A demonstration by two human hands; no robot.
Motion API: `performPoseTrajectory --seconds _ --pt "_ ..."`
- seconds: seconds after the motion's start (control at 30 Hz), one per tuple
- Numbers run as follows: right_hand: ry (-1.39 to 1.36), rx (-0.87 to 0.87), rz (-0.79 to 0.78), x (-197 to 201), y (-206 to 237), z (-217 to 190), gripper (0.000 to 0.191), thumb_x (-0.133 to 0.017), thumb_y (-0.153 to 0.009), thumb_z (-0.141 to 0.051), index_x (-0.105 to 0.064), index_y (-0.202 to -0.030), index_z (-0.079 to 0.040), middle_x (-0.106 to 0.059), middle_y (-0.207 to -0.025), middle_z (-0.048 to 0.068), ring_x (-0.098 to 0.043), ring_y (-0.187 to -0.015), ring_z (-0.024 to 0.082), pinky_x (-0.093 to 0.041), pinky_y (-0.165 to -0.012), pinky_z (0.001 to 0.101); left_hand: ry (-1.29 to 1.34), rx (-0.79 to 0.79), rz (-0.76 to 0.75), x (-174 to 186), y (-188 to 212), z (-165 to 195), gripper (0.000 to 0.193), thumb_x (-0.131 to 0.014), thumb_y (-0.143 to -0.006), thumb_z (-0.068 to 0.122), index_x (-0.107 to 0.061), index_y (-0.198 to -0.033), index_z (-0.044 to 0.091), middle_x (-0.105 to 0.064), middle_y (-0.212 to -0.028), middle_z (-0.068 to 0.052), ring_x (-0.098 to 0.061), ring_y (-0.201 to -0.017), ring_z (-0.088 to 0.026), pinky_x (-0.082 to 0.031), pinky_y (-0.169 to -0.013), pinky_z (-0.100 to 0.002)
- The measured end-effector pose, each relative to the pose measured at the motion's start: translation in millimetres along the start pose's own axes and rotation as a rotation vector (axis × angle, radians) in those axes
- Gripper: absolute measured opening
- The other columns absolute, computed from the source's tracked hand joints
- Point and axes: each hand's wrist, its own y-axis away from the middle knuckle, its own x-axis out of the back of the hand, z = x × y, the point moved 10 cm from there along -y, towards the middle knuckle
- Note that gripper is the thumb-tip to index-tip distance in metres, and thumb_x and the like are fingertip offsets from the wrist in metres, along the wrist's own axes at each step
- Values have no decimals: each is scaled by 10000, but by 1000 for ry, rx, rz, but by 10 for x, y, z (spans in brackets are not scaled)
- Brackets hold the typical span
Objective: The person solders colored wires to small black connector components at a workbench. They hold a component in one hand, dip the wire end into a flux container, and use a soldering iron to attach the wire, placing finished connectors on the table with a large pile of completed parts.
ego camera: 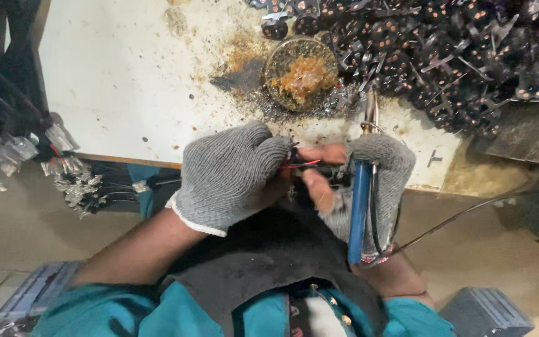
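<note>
Mid-soldering, by the look. Left hand (232, 175) clenched on red wire (302, 164) just below flux tin (301, 73). Right hand (369, 181) gripping blue-handled soldering iron (362, 206), tip toward tin. Next likely needs steady wire end, tip brought to joint w/o slipping.

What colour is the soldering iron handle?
Blue, with a black cord running down it. The soldering iron sits in the right hand; the head view shows it best.

Grey knit gloves (232, 175), a blue-handled iron (361, 209), red wire (301, 164), teal sleeves (95, 312), white surface (126, 81) stained brown.
</note>
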Motion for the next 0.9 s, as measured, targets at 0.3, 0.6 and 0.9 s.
performPoseTrajectory --seconds 0.3,0.6,0.9 --pt "-242 83 -67 -140 -91 3 183 -757 -992 -50 -679 -1151 -4 -737 -1006 69 -716 -901 121 -595 -842 232 -20 24 11 26 -45 44 246 -811 -770 305 -653 -920 192 -584 -817 -60 -647 -715 -282 -470 -553 -432" --pt "-70 -933 -236 52 335 139 253 -848 -826 -214 -770 -747 13 -753 -663 92 -677 -615 169 -552 -593 307 536 135 -136 53 208 29 478 -607 -896 82 -618 -1372 133 -722 -1074 -106 -741 -916 -284 -591 -782 -392" --pt "-29 51 54 29 364 106 90 -729 -997 -94 -692 -1077 -75 -726 -978 55 -698 -872 152 -560 -797 289 629 200 -138 29 222 15 196 -653 -983 198 -690 -1158 117 -676 -864 -110 -699 -753 -301 -543 -682 -380"
